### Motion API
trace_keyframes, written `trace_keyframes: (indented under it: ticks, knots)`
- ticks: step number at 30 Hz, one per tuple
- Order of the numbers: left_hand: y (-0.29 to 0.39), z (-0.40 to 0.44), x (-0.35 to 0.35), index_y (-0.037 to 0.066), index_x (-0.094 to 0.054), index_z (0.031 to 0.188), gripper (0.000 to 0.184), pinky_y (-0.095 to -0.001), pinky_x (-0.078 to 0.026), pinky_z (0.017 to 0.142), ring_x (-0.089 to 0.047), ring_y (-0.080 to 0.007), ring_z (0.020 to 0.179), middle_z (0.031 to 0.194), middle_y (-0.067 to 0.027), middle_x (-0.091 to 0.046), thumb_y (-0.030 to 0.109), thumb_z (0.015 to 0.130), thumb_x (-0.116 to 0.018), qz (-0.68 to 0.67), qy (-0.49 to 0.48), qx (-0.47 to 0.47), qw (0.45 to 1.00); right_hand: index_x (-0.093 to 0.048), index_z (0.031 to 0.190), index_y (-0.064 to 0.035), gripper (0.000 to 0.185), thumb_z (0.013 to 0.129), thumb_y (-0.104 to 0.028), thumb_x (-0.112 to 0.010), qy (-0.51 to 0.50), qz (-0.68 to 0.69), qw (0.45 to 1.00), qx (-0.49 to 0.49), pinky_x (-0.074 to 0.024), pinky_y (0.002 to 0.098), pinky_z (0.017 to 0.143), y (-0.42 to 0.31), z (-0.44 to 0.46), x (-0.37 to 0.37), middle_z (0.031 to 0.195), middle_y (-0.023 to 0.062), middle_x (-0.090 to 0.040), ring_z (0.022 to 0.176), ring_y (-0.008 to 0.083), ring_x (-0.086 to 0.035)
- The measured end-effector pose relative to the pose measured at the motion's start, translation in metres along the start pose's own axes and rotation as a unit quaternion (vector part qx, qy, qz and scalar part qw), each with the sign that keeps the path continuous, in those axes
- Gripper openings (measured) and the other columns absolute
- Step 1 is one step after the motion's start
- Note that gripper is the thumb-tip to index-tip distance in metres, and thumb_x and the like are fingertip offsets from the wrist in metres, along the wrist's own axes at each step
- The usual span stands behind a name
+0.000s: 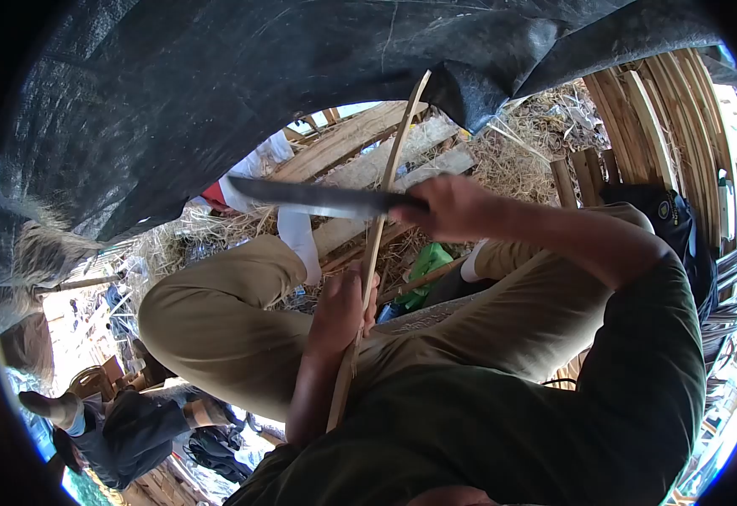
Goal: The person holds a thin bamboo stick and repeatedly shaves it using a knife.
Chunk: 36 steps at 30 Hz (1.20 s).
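Note:
My right hand (453,209) is wrapped round the dark handle of a long machete (309,197), whose blade points left and crosses the wooden strip. In my left hand (343,308) is a long, thin, slightly curved wooden strip (395,152), gripped below the blade. The strip runs from my lap up toward the dark tarp. Motion blurs the blade a little, and whether its edge touches the wood I cannot tell. My bent legs in tan trousers (225,312) lie on both sides of the strip.
A dark tarp (191,93) hangs across the top. Planks (351,143) and straw (520,160) lie ahead, with a green bag (426,268) between my legs. Stacked wood (680,126) and a black bag (668,219) are at the right. Another person's legs (136,434) show at lower left.

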<state>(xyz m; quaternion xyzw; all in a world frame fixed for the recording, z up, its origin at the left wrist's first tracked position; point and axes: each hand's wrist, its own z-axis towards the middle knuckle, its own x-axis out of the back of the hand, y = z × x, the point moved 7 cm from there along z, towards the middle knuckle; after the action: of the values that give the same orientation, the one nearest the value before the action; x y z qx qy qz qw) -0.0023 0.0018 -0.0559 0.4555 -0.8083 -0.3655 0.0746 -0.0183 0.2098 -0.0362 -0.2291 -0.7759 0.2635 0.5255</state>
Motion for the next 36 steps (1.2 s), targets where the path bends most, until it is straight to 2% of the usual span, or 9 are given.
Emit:
trace_keyframes:
  ticks: [6,9,10,13,15,24,27,30,36]
  knots:
    - [-0.001,-0.002,-0.006,0.007,-0.049,0.084,0.034,-0.0277,-0.033,0.038,-0.035,-0.0117,0.036,0.049,-0.0001,-0.038,0.031,0.103,-0.034,-0.042,-0.055,0.054,0.996,-0.067,0.099,-0.0008,0.046,0.101,-0.044,-0.051,0.098,0.021,0.976,-0.195,-0.0553,0.0442,0.059,0.081,0.023,0.036,0.070,0.0165,-0.067,0.067,0.0329,-0.070]
    - [-0.001,-0.006,-0.010,0.011,-0.047,0.081,0.033,-0.0269,-0.030,0.036,-0.032,-0.0105,0.034,0.048,0.0017,-0.035,0.034,0.102,-0.037,-0.144,-0.085,0.116,0.979,-0.066,0.098,0.0005,0.048,0.100,-0.045,-0.051,0.143,0.016,0.989,0.009,-0.0553,0.0474,0.065,0.017,0.005,0.009,0.073,0.0211,-0.067,0.071,0.0362,-0.071]
    - [-0.002,-0.007,-0.010,0.013,-0.046,0.080,0.032,-0.0267,-0.028,0.036,-0.031,-0.0101,0.033,0.047,0.0023,-0.034,0.034,0.102,-0.038,-0.171,-0.094,0.137,0.971,-0.067,0.097,-0.0001,0.049,0.100,-0.046,-0.050,0.052,0.030,0.994,-0.095,-0.0553,0.0463,0.068,0.021,0.005,0.009,0.075,0.0218,-0.067,0.073,0.0379,-0.070]
    - [-0.001,-0.002,-0.015,0.016,-0.044,0.078,0.032,-0.0252,-0.026,0.035,-0.030,-0.0091,0.033,0.047,0.0037,-0.032,0.036,0.102,-0.037,-0.179,-0.100,0.127,0.970,-0.066,0.088,-0.0007,0.043,0.100,-0.041,-0.056,0.154,-0.037,0.987,0.007,-0.0484,0.0424,0.050,0.043,0.019,0.031,0.059,0.0137,-0.062,0.051,0.0289,-0.064]
    - [-0.001,-0.006,-0.015,0.016,-0.045,0.079,0.033,-0.0248,-0.026,0.035,-0.030,-0.0089,0.033,0.047,0.0040,-0.032,0.037,0.102,-0.036,-0.171,-0.097,0.133,0.972,-0.066,0.089,-0.0002,0.045,0.101,-0.042,-0.054,0.152,0.001,0.984,-0.096,-0.0468,0.0428,0.046,0.059,0.027,0.050,0.058,0.0116,-0.062,0.048,0.0272,-0.062]
    - [0.002,-0.003,-0.016,0.014,-0.046,0.081,0.033,-0.0251,-0.029,0.037,-0.032,-0.0092,0.034,0.048,0.0026,-0.033,0.037,0.103,-0.037,-0.151,-0.089,0.117,0.978,-0.065,0.081,0.0005,0.047,0.098,-0.043,-0.059,0.166,-0.024,0.986,0.017,-0.0480,0.0463,0.052,0.043,0.024,0.027,0.058,0.0183,-0.059,0.052,0.0323,-0.064]
    - [-0.001,-0.007,-0.016,0.012,-0.048,0.083,0.033,-0.0258,-0.030,0.038,-0.033,-0.0097,0.036,0.049,0.0012,-0.034,0.036,0.102,-0.038,-0.075,-0.060,0.080,0.992,-0.065,0.092,0.0005,0.051,0.102,-0.046,-0.046,0.091,0.023,0.983,-0.159,-0.0560,0.0461,0.062,0.060,0.024,0.054,0.070,0.0183,-0.066,0.069,0.0366,-0.070]
    - [-0.003,-0.006,-0.011,0.010,-0.049,0.084,0.032,-0.0266,-0.031,0.039,-0.034,-0.0103,0.037,0.050,0.0003,-0.036,0.035,0.101,-0.040,-0.084,-0.063,0.089,0.991,-0.066,0.095,0.0039,0.051,0.099,-0.045,-0.053,0.089,-0.007,0.991,-0.099,-0.0563,0.0483,0.067,0.035,0.009,0.020,0.076,0.0248,-0.067,0.075,0.0393,-0.071]
    - [-0.001,-0.005,-0.014,0.009,-0.049,0.082,0.031,-0.0275,-0.032,0.039,-0.034,-0.0109,0.037,0.050,-0.0002,-0.037,0.034,0.100,-0.042,-0.083,-0.048,0.082,0.992,-0.066,0.084,0.0023,0.044,0.098,-0.039,-0.059,0.153,-0.040,0.982,-0.101,-0.0499,0.0439,0.054,0.076,0.027,0.054,0.061,0.0178,-0.063,0.056,0.0310,-0.066]
